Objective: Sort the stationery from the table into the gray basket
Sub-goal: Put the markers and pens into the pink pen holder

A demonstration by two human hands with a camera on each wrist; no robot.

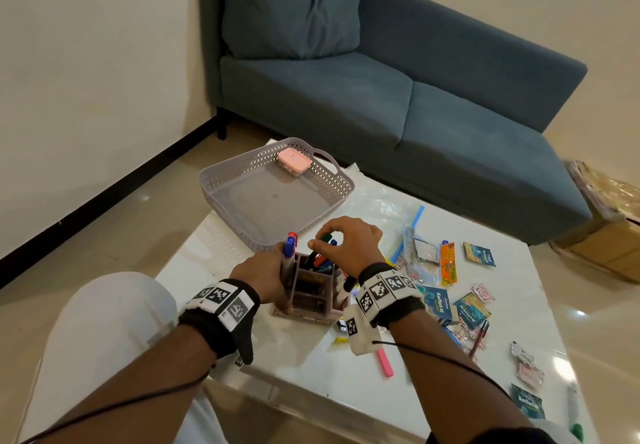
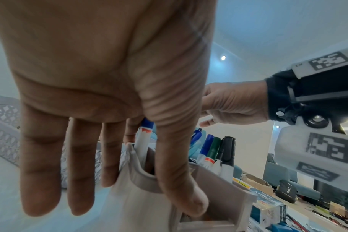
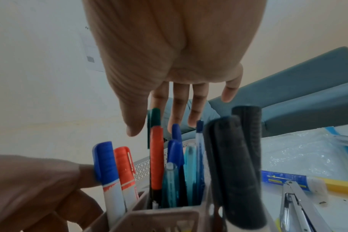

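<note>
left hand (image 1: pixel 263 275) fingers clasping a matte boxy pen holder (image 1: pixel 311 291), right hand (image 1: pixel 349 241) fingers loosely spread just above the glossy capped markers (image 3: pixel 169 164), whether they touch unclear, holder base hidden, gray basket (image 1: pixel 221 180) of lattice plastic beyond the fingertips

Upright markers (image 1: pixel 323 260) crowd the pen holder (image 1: pixel 311 291); gray basket (image 1: pixel 273 197) floor lies mostly open.

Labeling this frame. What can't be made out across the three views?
- Right hand: pinching the green pen or just above it; unclear in all views.
- Pen holder base: head view, hidden by both wrists.
- Pink box in gray basket: label too small.
- Black markers: right wrist view, blurred.
</note>
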